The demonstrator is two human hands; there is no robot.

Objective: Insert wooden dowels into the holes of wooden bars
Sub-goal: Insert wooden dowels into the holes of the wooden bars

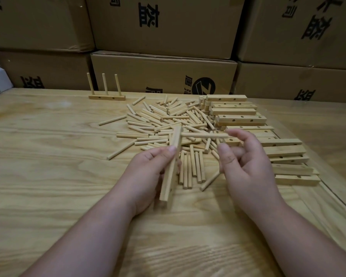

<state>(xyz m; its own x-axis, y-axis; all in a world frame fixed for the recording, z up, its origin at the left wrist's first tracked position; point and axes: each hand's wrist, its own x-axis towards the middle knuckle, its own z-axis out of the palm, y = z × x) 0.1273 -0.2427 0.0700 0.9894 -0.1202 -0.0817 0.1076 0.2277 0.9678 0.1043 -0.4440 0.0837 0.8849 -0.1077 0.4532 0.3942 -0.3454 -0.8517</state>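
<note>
1. While the left hand (148, 168) gripped a pale wooden bar (171, 166) above the table (48, 176), thumb pressed on its near face and fingers wrapped behind, the bar stood nearly on end, leaning a little away from the person.
2. One dowel (204, 135) stuck out sideways from the bar's upper part, reaching to the right, level with the table.
3. At that dowel's free end sat the right hand (248, 162), its fingers loosely curled; the fingertips (233, 133) touched or nearly touched the tip, and I could not tell whether they pinched it or had let go.
4. Beyond and under the hands lay a loose heap of dowels (164, 120), round, light-coloured and all of like length, pointing every way, with a few strays to the left.
5. Right of the heap was a stack of bars (242, 118), square-edged, the same pale wood, each with a row of round holes along one face.
6. Farther back on the left stood a finished bar (107, 97) lying flat, three dowels upright in it.
7. Behind the table rose a wall of cardboard boxes (164, 27) with black print.
</note>
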